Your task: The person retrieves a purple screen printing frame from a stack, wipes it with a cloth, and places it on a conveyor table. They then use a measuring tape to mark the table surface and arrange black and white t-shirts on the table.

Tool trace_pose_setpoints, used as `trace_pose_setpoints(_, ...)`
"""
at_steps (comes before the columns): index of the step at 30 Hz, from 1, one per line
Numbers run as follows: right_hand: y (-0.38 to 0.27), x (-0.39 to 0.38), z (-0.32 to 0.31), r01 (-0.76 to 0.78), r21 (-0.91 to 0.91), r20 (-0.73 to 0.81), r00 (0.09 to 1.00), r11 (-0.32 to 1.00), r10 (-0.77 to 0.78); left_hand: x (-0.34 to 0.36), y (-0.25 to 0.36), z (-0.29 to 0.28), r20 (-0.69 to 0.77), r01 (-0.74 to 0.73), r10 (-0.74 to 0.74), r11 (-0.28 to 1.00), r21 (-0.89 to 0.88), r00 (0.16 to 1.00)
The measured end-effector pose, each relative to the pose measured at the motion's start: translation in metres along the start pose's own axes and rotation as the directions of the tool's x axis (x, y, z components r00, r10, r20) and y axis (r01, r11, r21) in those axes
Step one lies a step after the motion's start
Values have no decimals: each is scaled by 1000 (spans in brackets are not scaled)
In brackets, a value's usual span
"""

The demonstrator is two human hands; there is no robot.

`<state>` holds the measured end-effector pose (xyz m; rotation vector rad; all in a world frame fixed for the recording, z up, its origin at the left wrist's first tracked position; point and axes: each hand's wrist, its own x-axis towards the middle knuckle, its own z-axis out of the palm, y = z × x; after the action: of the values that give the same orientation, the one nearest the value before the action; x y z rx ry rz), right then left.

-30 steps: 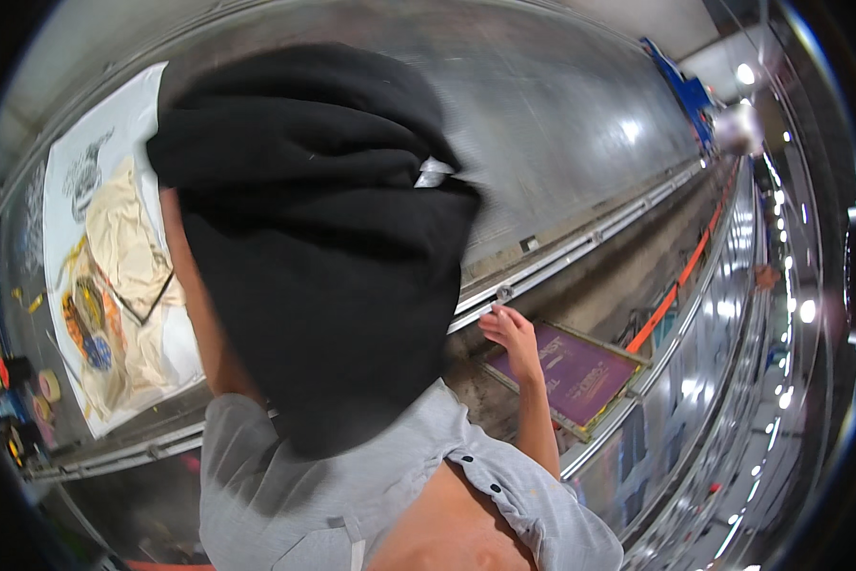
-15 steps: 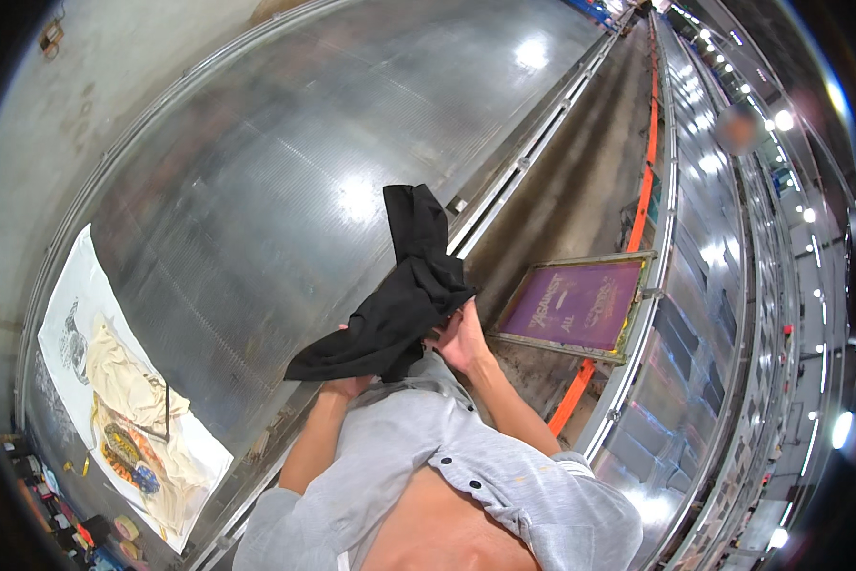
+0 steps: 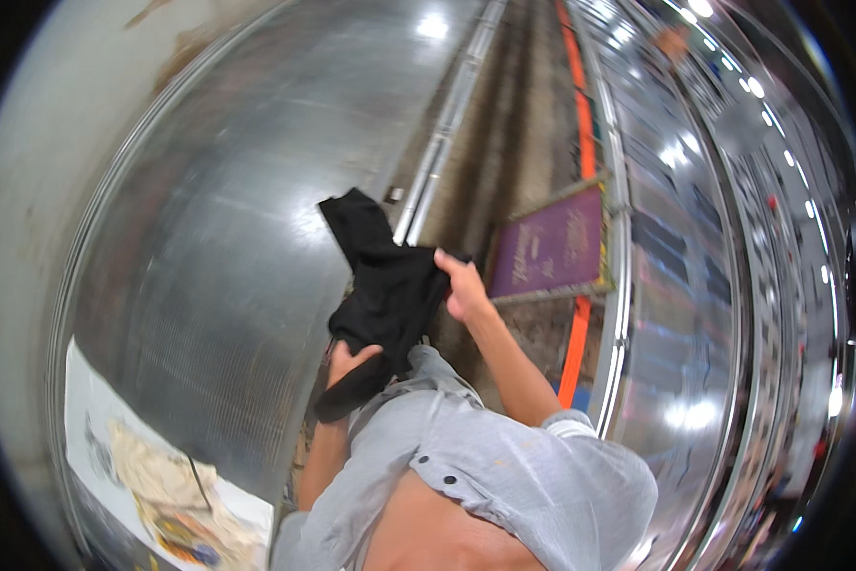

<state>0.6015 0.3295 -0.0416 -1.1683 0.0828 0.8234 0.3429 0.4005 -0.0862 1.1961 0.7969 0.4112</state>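
A black cloth garment [image 3: 385, 276] hangs bunched between my two hands, in front of my body and over the near edge of the long metal table. One narrow, sleeve-like part of it reaches up and to the left. My right hand [image 3: 463, 285] grips its upper right edge, thumb on top and fingers mostly behind the fabric. Lower down, my left hand [image 3: 352, 364] holds the other side, its thumb lying over the cloth. A loose flap falls across my left wrist. The picture is somewhat smeared by motion.
The long grey table [image 3: 218, 209] runs away on the left. A white sheet [image 3: 90, 409] and crumpled cream cloth [image 3: 152, 457] lie on its near end. Right of the aisle, a framed purple printing screen [image 3: 550, 243] leans by an orange strip [image 3: 573, 352] and another long table [image 3: 671, 324].
My right hand has moved up with the garment's edge, and my left thumb now shows over the cloth. The garment hangs more lengthwise. The whole view has turned, shifting the surroundings.
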Motion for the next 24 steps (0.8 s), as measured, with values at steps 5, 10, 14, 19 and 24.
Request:
trace_pose_setpoints(5,-148,-34,-3,107,412,39,990,905,-135,-22,56,-30,-31,32,-57,851,-524,998)
trace_pose_setpoints(10,-260,7,-14,395,76,57,915,915,-400,2,125,-92,-249,-265,320,936,230,914)
trace_pose_setpoints(14,-349,-25,50,549,155,345,749,821,-565,34,264,-142,-121,-541,927,309,782,355)
trace_pose_setpoints(19,-355,-84,42,293,550,667,409,782,-623,63,343,-201,-545,-664,833,355,658,-95)
trace_pose_setpoints(24,-232,-114,7,357,421,500,675,834,-542,95,158,-189,-719,-732,249,463,-499,648)
